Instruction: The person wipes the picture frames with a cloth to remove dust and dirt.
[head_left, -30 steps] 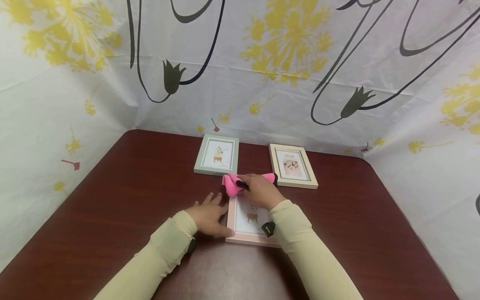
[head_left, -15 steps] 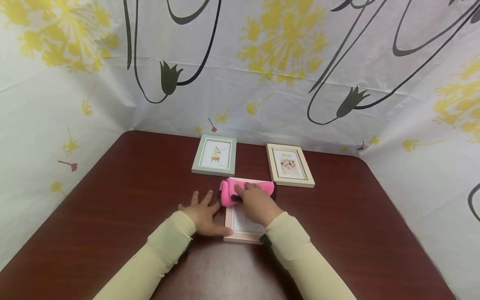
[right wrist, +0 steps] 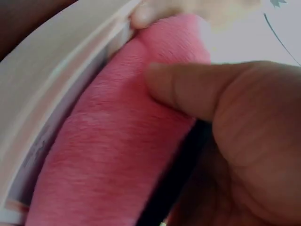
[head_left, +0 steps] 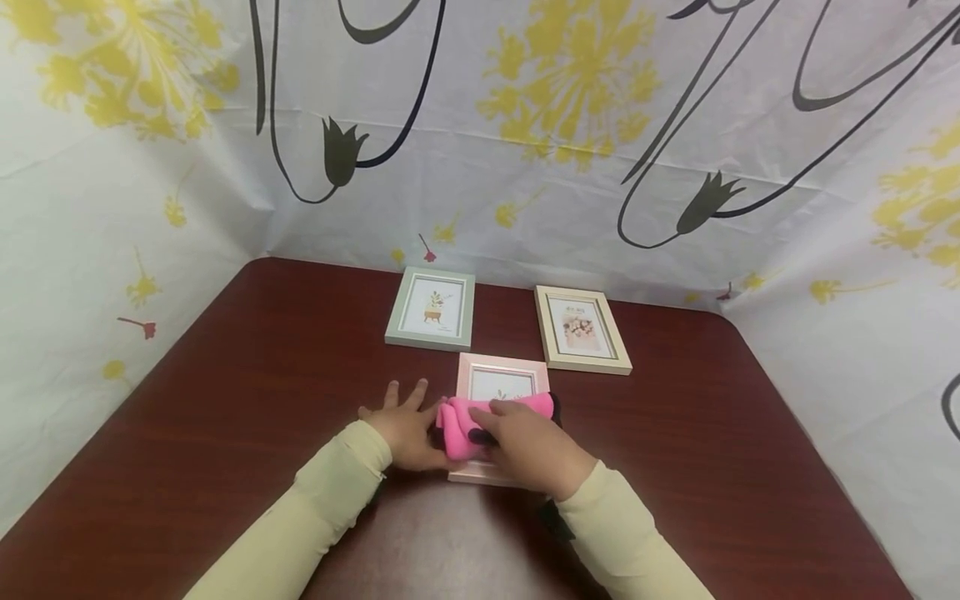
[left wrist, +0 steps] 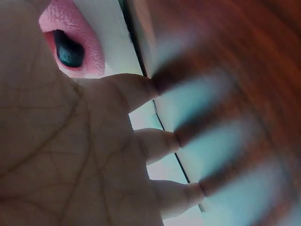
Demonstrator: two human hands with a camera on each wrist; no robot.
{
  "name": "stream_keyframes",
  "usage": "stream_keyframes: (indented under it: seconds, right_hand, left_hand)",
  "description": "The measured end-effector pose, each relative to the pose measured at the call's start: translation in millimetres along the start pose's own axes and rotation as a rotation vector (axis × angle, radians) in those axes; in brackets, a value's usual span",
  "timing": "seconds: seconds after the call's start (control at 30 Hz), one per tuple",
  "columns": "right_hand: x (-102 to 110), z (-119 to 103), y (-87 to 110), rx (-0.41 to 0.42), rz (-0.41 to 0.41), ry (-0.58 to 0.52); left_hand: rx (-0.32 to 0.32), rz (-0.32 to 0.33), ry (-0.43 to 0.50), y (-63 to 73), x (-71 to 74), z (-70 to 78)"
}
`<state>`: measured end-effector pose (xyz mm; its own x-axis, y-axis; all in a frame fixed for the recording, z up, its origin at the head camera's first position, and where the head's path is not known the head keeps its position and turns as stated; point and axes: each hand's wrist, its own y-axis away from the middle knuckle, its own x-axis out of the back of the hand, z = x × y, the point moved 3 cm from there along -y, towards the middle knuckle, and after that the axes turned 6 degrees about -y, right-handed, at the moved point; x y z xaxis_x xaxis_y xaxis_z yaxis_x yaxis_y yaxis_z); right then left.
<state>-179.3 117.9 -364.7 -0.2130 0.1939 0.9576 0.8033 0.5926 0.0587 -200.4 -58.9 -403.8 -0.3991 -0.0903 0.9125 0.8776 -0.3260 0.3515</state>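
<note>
A folded pink cloth with black edging [head_left: 459, 427] lies across the lower part of a pink picture frame [head_left: 501, 363], covering most of its picture. My right hand [head_left: 536, 446] grips the cloth and holds it against the frame. In the right wrist view the thumb [right wrist: 178, 87] presses on the fuzzy pink cloth [right wrist: 103, 136]. My left hand [head_left: 405, 433] rests with spread fingers at the frame's left side, close to the cloth's left end. The left wrist view shows its palm [left wrist: 80, 141] and straight fingers, with a corner of the cloth [left wrist: 94, 54] beside them.
Two more picture frames lie farther back on the dark red table [head_left: 300, 333]: a pale green one [head_left: 429, 342] at left and a cream one [head_left: 588, 363] at right. A white curtain with printed flowers [head_left: 450, 183] hangs behind and along both sides.
My right hand has drawn the cloth down the pink frame toward me, uncovering its top part. The left hand has stayed at the frame's left side, nearly still.
</note>
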Motion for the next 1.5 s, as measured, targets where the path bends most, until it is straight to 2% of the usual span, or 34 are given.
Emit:
stream_keyframes:
  seconds: [0.1,0.27,0.37,0.47,0.6,0.83,1.0,1.1,1.23,1.43,1.5]
  right_hand:
    - [2,8,-13.0,-0.048,0.001,0.015]
    - [13,29,-49.0,-0.168,-0.017,0.042]
    - [17,38,-66.7,-0.192,0.003,0.074]
    - [16,44,-75.7,-0.204,0.0,0.058]
    - [13,44,-71.3,-0.199,-0.029,0.001]
    - [7,24,-35.7,-0.11,-0.046,-0.058]
    - [0,4,-8.4,0.002,-0.016,0.006]
    - [-4,-2,-0.5,0.037,0.017,0.068]
    - [-5,1,-8.4,0.005,0.04,0.122]
    - [-2,27,-45.9,-0.169,0.021,0.114]
    - [0,35,-56.1,-0.204,0.031,0.102]
  left_hand:
    - [0.0,-0.007,0.011,0.3,1.0,-0.8]
    - [0.003,-0.014,0.004,0.7,1.4,-2.0]
    - [0.003,-0.013,-0.002,0.3,0.4,-1.5]
    - [0.003,-0.012,-0.002,0.1,0.4,-0.3]
    - [0.005,-0.012,-0.006,-0.6,2.2,1.1]
    - [0.005,-0.009,-0.011,-0.5,4.2,1.9]
    - [0.005,-0.009,-0.013,0.0,1.7,2.3]
    - [0.007,-0.018,-0.007,0.0,-0.2,1.7]
    - [0.006,-0.022,0.002,-0.5,0.9,0.2]
    - [0.001,-0.027,0.024,1.2,2.6,-0.7]
    - [0.002,-0.03,0.028,1.8,1.7,-0.4]
